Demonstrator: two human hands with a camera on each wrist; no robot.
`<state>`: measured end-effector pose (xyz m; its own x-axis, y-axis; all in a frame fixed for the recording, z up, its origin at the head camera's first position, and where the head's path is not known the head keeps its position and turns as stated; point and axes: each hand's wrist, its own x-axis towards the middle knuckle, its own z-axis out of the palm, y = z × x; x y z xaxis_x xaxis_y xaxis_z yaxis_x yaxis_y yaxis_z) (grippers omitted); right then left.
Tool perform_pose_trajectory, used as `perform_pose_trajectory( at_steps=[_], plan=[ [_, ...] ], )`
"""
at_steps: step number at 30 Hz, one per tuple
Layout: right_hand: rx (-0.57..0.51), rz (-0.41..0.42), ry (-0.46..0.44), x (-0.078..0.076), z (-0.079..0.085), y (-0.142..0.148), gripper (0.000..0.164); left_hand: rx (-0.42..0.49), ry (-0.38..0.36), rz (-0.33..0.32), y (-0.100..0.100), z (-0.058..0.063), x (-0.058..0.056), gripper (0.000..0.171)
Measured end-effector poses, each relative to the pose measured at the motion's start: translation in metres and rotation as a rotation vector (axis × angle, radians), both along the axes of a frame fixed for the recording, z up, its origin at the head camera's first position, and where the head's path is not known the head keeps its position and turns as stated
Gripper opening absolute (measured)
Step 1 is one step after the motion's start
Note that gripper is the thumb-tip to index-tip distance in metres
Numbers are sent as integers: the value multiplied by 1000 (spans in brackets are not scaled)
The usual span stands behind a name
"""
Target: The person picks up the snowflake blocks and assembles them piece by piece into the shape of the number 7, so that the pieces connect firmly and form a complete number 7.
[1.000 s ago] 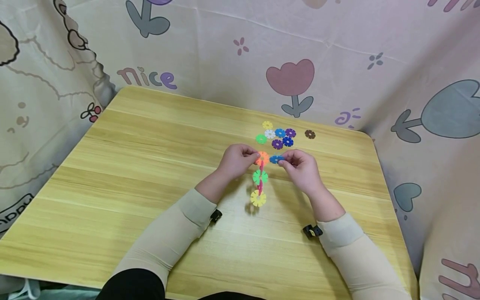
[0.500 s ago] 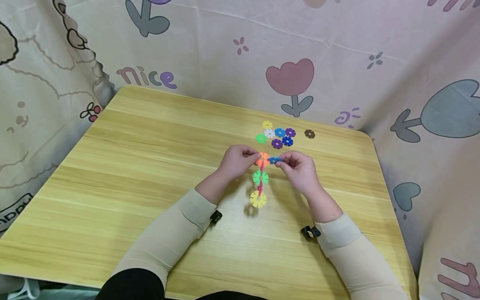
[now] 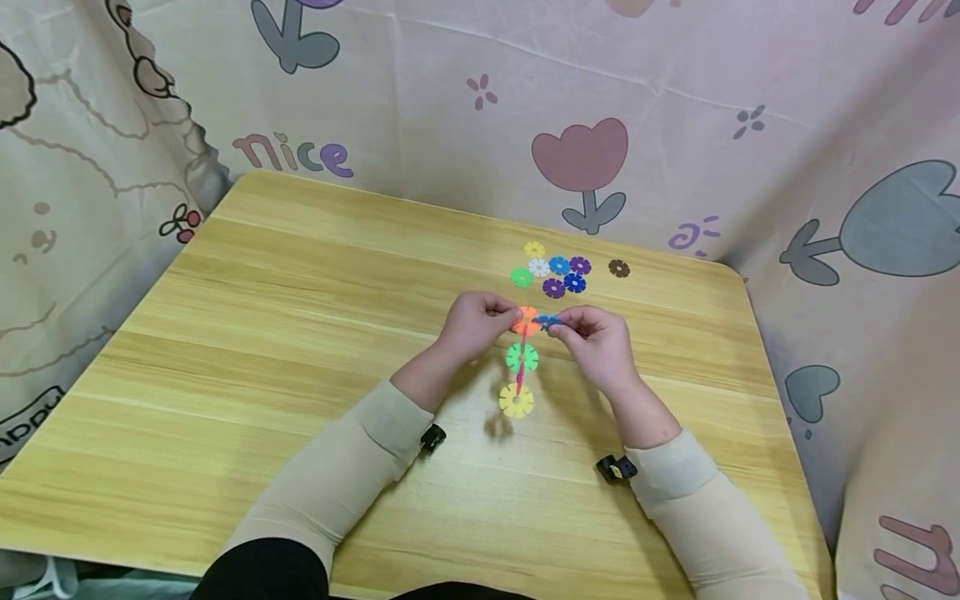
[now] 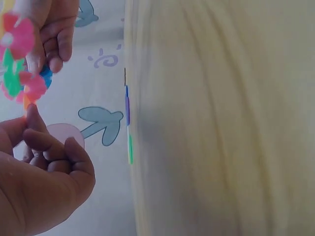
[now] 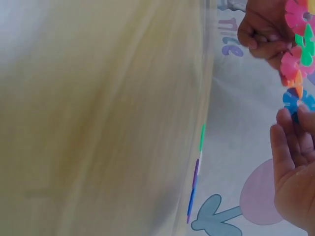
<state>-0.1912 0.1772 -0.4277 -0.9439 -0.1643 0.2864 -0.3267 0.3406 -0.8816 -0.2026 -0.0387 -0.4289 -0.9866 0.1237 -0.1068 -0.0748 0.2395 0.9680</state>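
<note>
Blue disc: moved leftward with the right hand since one second ago; the gap is gone, and it now meets the orange disc.
Grip: left hand pinches orange, right hand pinches blue.
Chain: from orange runs, through pink pieces, to a green disc and a yellow disc, held above the table.
Joining: I would keep slots facing, discs crosswise, and push straight, fingers near the joint.
Wrist views: pink discs show their faces; from the head, only edges.
Head view: loose discs lie spread; wrist cameras give a thin coloured line.
Slot depth: I cannot tell.
</note>
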Motion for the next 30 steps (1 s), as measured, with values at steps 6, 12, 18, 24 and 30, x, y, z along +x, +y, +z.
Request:
perform_pose_trajectory(
  at_steps=[6, 12, 18, 24, 30],
  plan=[
    [-11, 1, 28, 0, 0, -3, 5, -1, -1, 20, 0, 3, 3, 20],
    [-3, -4, 18, 1, 1, -3, 5, 24, 18, -4, -1, 2, 4, 22],
    [5, -29, -22, 2, 1, 0, 4, -24, 131, -6, -1, 1, 7, 27],
    [5, -21, -39, 4, 1, 0, 4, -169, 304, -89, 6, 9, 10, 21],
    [8, 10, -42, 5, 0, -3, 4, -252, 316, -126, 12, 15, 12, 18]
  ],
)
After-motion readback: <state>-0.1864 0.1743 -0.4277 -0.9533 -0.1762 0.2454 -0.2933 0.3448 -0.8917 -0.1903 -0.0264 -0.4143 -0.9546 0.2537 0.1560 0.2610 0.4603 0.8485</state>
